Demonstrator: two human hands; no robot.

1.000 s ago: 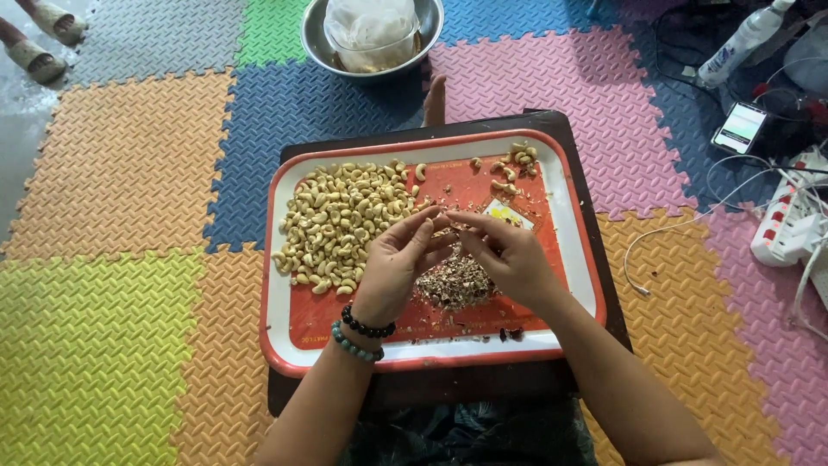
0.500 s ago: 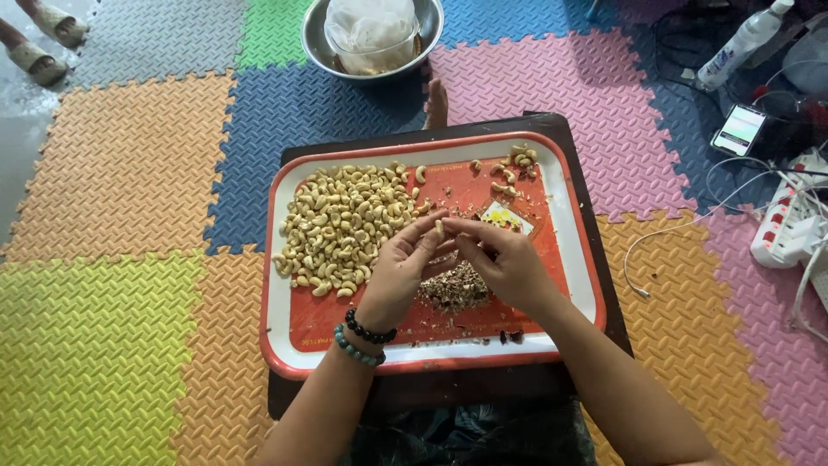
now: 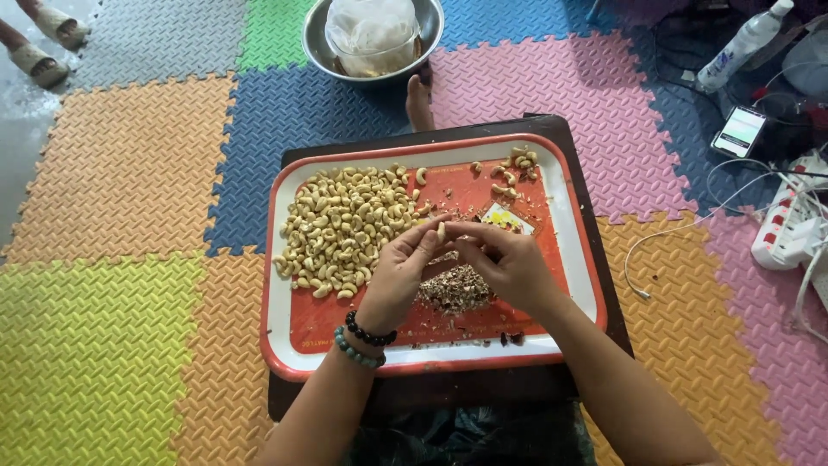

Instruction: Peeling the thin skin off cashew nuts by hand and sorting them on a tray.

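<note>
Head view shows the left hand (image 3: 399,274) and the right hand (image 3: 507,263) pinching together one pale cashew nut (image 3: 441,231) at their fingertips. Just below the hands lies a heap of brown skins (image 3: 454,291); left of them, a pile of cashews (image 3: 343,226) on the red tray (image 3: 569,259).

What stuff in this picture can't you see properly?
Head view only:
- Cashew pinched between left hand and right hand: fingers cover most of it.
- Steel bowl: top edge cuts it off; a plastic bag hides its contents.
- Phone screen: too small.
</note>
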